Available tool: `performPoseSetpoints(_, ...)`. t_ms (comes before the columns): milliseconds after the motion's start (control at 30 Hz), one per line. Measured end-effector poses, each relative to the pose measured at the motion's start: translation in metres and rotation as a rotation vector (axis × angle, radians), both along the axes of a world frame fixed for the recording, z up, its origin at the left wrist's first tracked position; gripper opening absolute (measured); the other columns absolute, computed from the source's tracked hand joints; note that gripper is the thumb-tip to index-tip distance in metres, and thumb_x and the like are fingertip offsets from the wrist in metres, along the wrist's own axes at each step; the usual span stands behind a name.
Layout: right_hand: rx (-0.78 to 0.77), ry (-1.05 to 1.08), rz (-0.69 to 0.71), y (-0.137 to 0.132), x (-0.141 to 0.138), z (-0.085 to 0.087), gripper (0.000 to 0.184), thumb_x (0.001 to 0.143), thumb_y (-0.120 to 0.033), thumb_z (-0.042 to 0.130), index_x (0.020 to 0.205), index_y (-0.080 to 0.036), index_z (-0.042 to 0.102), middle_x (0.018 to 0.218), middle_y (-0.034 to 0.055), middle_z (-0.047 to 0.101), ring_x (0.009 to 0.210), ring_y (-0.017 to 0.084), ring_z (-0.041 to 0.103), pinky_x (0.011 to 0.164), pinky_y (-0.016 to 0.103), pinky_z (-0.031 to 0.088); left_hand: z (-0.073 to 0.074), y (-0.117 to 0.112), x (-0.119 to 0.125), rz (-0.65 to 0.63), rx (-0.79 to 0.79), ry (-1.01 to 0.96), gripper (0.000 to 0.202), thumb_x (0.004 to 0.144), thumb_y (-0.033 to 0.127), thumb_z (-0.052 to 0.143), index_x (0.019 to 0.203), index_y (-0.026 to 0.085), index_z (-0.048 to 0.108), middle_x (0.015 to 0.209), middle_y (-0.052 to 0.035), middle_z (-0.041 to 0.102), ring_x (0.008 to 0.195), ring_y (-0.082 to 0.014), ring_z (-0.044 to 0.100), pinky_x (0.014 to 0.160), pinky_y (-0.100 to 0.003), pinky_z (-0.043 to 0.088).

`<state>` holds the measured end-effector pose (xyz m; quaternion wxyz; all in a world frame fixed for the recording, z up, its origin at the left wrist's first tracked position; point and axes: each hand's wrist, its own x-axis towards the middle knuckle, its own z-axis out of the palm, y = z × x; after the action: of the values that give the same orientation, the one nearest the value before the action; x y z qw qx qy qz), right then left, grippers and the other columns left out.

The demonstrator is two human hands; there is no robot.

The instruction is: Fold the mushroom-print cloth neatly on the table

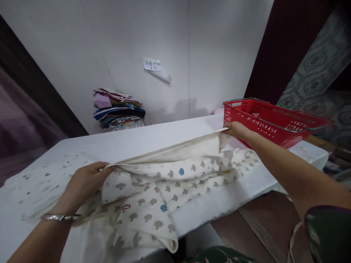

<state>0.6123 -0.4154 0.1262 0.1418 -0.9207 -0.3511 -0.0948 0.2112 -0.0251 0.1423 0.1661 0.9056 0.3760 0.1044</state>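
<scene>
The left hand (83, 182) pinches one end of a lifted edge of the mushroom-print cloth (153, 204), fingers closed on the fabric; the right hand (236, 129) nips the far end of the same edge, which runs taut between them above the white table (153, 137); beneath, the cloth lies in rumpled layers, one corner drooping over the table's near edge, so the folding looks barely begun; a red basket (263, 117) stands just beside the right hand, crowding that end; a stack of folded clothes (119, 109) sits well apart by the wall.
</scene>
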Motion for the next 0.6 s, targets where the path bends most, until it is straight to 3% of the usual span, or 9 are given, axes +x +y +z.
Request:
performPoseSetpoints(167,-0.035,0.147,-0.06,0.011,-0.002,-0.049,0.024,0.074,-0.038,0.059,0.081,-0.016,0.067,0.073,0.0032,0.066,0.067,0.015,0.056,0.06,0.022,0.038,-0.017,0.008,0.014,-0.096,-0.071,0.104,0.039,0.074,0.051,0.051,0.083,0.018,0.07,0.08,0.0031,0.071,0.083,-0.0186,0.059,0.071,-0.02,0.039)
performPoseSetpoints(233,-0.02,0.197,-0.102,0.011,-0.002,-0.058,0.027,0.072,-0.036,0.062,0.087,-0.016,0.068,0.08,0.0051,0.067,0.07,0.016,0.057,0.062,0.023,0.04,-0.022,0.012,0.014,-0.098,-0.086,0.132,0.04,0.073,0.052,0.052,0.08,0.017,0.07,0.083,0.0019,0.071,0.086,-0.0203,0.059,0.074,-0.02,0.04)
performPoseSetpoints(333,0.126,0.179,-0.128,0.002,-0.009,-0.062,0.026,0.073,-0.032,0.059,0.091,-0.015,0.068,0.084,0.007,0.068,0.073,0.016,0.058,0.066,0.025,0.041,-0.029,0.017,0.008,-0.062,-0.126,0.164,0.042,0.072,0.054,0.052,0.084,0.018,0.071,0.085,0.0012,0.071,0.088,-0.0223,0.06,0.075,-0.023,0.041)
performPoseSetpoints(467,0.272,0.401,-0.014,-0.017,-0.052,-0.074,0.032,0.081,-0.04,0.048,0.083,-0.014,0.067,0.071,0.0044,0.065,0.066,0.015,0.057,0.059,0.024,0.042,-0.041,0.021,-0.002,-0.041,-0.15,0.106,0.039,0.068,0.054,0.056,0.086,0.022,0.07,0.088,0.0041,0.071,0.092,-0.0233,0.059,0.076,-0.023,0.042)
performPoseSetpoints(533,0.213,0.519,0.072,-0.023,-0.083,-0.084,0.036,0.082,-0.045,0.047,0.083,-0.015,0.067,0.07,0.0032,0.064,0.064,0.015,0.056,0.058,0.024,0.042,-0.046,0.021,-0.006,-0.06,-0.169,0.066,0.035,0.067,0.052,0.058,0.084,0.024,0.07,0.087,0.0061,0.071,0.092,-0.0228,0.059,0.075,-0.023,0.042)
performPoseSetpoints(600,0.134,0.468,0.144,-0.028,-0.112,-0.091,0.03,0.08,-0.043,0.052,0.086,-0.017,0.068,0.075,0.0028,0.065,0.067,0.016,0.057,0.062,0.026,0.043,-0.051,0.019,-0.01,-0.053,-0.198,0.042,0.032,0.066,0.05,0.058,0.082,0.025,0.07,0.083,0.007,0.071,0.089,-0.0224,0.06,0.073,-0.022,0.043)
